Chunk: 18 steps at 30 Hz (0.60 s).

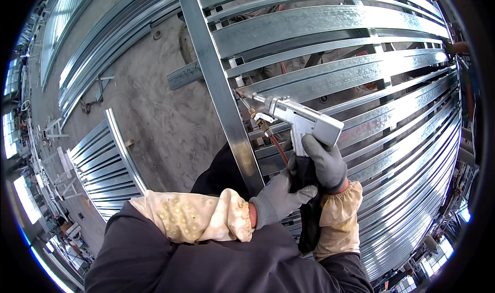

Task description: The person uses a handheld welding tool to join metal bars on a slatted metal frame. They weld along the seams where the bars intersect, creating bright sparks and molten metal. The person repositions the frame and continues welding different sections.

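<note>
A silver pistol-shaped welding gun [308, 122] points up and left, its nozzle close to the joint between a slat and the long metal side rail [219, 87]. My right hand [327, 165], in a grey glove, is wrapped around its grip. Just below, my gloved left hand [281, 197] closes about the black sleeved cable [308, 215] at the base of the grip; part of its fingers is hidden. A red hose [279, 148] runs up to a brass fitting [252, 113] beside the nozzle.
Many shiny metal slats [330, 81] run rightward from the rail as one large panel. A smaller slatted panel [111, 159] sits at left. Long metal profiles [103, 56] lie at upper left on the grey floor [149, 81]. A short metal piece [185, 76] sticks out beside the rail.
</note>
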Each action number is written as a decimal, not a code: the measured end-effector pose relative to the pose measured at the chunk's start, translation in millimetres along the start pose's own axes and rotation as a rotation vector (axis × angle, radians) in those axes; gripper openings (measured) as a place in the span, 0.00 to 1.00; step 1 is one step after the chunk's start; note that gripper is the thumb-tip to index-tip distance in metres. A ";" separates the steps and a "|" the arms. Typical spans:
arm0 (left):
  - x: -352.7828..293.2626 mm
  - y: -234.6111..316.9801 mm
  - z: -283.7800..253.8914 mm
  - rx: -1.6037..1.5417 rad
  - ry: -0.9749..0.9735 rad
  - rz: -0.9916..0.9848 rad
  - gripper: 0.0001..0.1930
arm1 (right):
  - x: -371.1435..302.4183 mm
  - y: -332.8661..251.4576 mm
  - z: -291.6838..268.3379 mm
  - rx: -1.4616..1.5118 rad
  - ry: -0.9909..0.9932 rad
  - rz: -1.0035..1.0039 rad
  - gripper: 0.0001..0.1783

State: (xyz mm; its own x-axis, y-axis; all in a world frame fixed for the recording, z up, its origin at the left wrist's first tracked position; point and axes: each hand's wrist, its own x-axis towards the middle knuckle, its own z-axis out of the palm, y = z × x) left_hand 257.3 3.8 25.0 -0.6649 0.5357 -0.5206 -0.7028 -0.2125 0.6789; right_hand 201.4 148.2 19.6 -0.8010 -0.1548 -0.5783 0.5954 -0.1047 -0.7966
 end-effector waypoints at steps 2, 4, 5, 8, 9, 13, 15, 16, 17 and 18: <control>-1.3 -6.9 -3.0 0.013 -0.014 -0.046 0.29 | -2.9 -5.7 -2.1 0.119 -0.019 0.142 0.18; -0.7 -4.4 -5.6 0.036 -0.018 -0.062 0.28 | -2.0 -5.3 -3.5 0.067 -0.022 0.125 0.18; -1.6 -1.4 -5.1 0.050 -0.020 -0.059 0.27 | -1.6 -5.3 -3.2 0.042 -0.022 0.117 0.18; -4.5 -1.3 -2.8 0.011 -0.012 -0.061 0.26 | -4.6 -11.5 -0.4 0.030 -0.026 0.145 0.19; -4.9 -2.5 -2.7 -0.012 -0.008 -0.061 0.25 | -4.7 -11.7 0.0 0.029 -0.029 0.144 0.19; -6.2 0.9 -6.0 0.087 -0.037 -0.097 0.24 | -7.0 -23.2 5.6 0.047 -0.049 0.178 0.19; -7.8 3.0 -3.9 -0.022 -0.027 -0.139 0.24 | -7.3 -21.0 9.4 -0.051 0.010 0.058 0.18; -7.7 4.3 -3.8 0.003 -0.030 -0.124 0.24 | -6.8 -18.9 8.4 -0.019 -0.002 0.071 0.18; -7.4 6.0 -4.3 0.027 -0.033 -0.108 0.24 | -6.0 -16.0 6.9 0.014 -0.015 0.084 0.17; -7.5 6.3 -4.5 0.052 -0.035 -0.094 0.24 | -5.8 -14.0 6.0 0.049 -0.028 0.098 0.17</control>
State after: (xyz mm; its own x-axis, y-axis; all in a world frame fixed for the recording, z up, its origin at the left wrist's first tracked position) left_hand 256.7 -5.3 30.8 -0.5870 0.5793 -0.5655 -0.7470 -0.1182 0.6543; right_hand 198.0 144.7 35.2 -0.7371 -0.1935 -0.6475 0.6737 -0.1354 -0.7265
